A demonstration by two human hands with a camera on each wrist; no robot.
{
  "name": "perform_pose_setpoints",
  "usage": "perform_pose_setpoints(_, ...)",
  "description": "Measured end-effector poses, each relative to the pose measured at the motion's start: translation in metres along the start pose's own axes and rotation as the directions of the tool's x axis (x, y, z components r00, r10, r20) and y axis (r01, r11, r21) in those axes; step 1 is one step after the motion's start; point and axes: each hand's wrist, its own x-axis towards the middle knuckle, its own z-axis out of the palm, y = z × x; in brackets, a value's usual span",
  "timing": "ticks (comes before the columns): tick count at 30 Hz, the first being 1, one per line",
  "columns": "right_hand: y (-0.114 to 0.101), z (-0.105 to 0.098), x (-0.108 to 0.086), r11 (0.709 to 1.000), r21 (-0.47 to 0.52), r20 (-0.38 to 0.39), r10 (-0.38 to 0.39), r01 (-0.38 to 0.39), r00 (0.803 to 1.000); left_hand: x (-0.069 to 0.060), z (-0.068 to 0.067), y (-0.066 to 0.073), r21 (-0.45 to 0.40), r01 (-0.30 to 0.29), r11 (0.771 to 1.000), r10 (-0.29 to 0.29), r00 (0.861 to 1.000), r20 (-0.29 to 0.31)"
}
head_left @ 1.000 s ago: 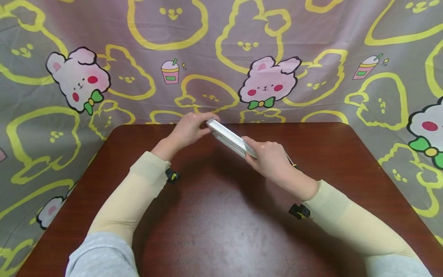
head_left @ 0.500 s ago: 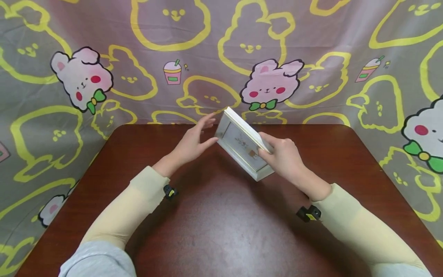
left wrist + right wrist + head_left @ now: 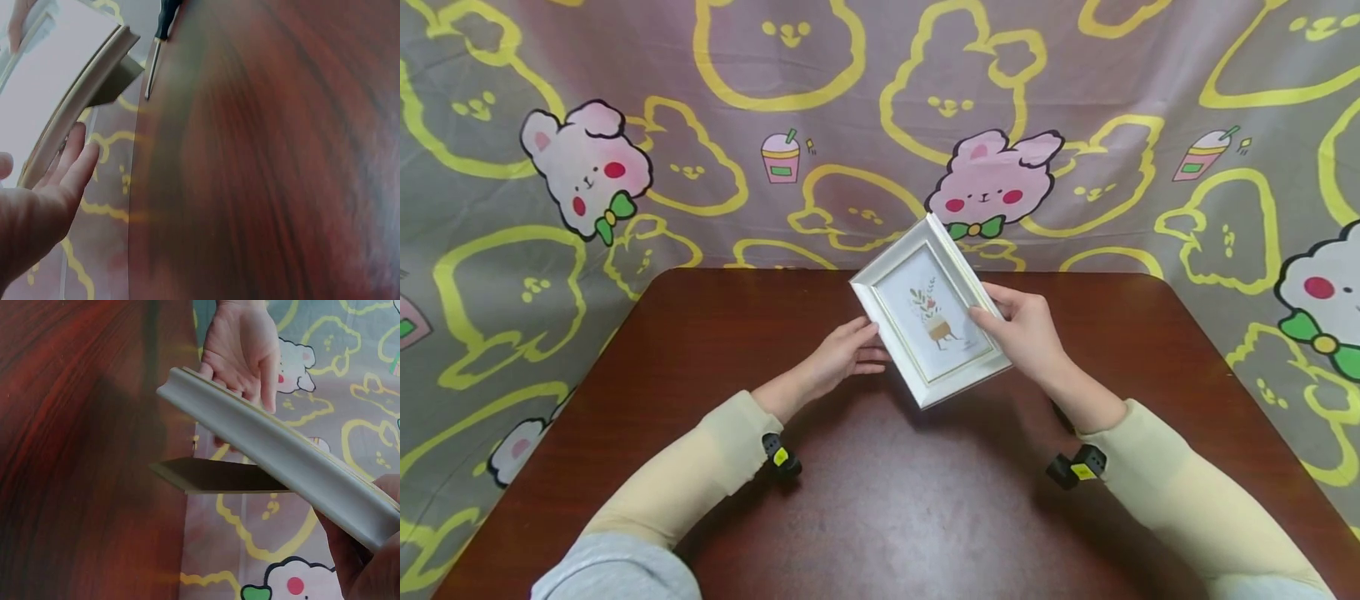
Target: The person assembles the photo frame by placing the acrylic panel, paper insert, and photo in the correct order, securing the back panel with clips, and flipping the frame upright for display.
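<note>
A white picture frame with thin gold lines and a potted-plant print is held tilted above the table, its front toward the head camera. My right hand grips its right side, thumb on the front and fingers behind. At the lower left edge, my left hand holds it loosely between the thumb and fingers; the fingers pass partly out of sight behind it. A stand leg juts out from the back in the right wrist view. In the left wrist view, a screwdriver with a black handle lies beyond the frame.
The dark reddish-brown table has rounded far corners. A patterned cloth with bears and rabbits hangs behind it and along the sides. Small black devices with yellow marks sit at both cuffs.
The frame has turned from nearly edge-on to face the head camera, moving slightly right. My left hand has shifted from its upper left end down to its lower left edge. The right hand keeps its grip.
</note>
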Motion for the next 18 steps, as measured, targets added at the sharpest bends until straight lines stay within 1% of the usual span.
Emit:
perform_pose_setpoints(2,0.002,0.001,0.000,0.998,0.041,0.000,0.039,-0.039,0.999,-0.001,0.003,-0.001,-0.042,-0.018,0.999,0.017,1.000,-0.011)
perform_pose_setpoints(4,0.004,0.002,0.000,0.995,0.075,0.003,0.070,-0.070,0.998,-0.001,0.005,-0.002,-0.061,-0.029,0.998,0.027,0.999,-0.025)
perform_pose_setpoints(9,0.011,0.006,0.000,0.988,0.112,0.005,0.106,-0.105,0.994,-0.002,0.003,-0.003,-0.029,-0.018,0.999,0.016,0.999,-0.051)
perform_pose_setpoints(13,0.016,0.007,-0.002,0.988,0.074,0.022,0.133,-0.135,0.991,-0.001,0.000,-0.003,0.009,-0.010,1.000,0.010,0.998,-0.066)
perform_pose_setpoints(18,0.023,0.005,-0.009,0.984,-0.048,0.106,0.178,-0.173,0.978,-0.002,-0.007,-0.001,0.077,0.017,0.997,-0.012,0.997,-0.075)
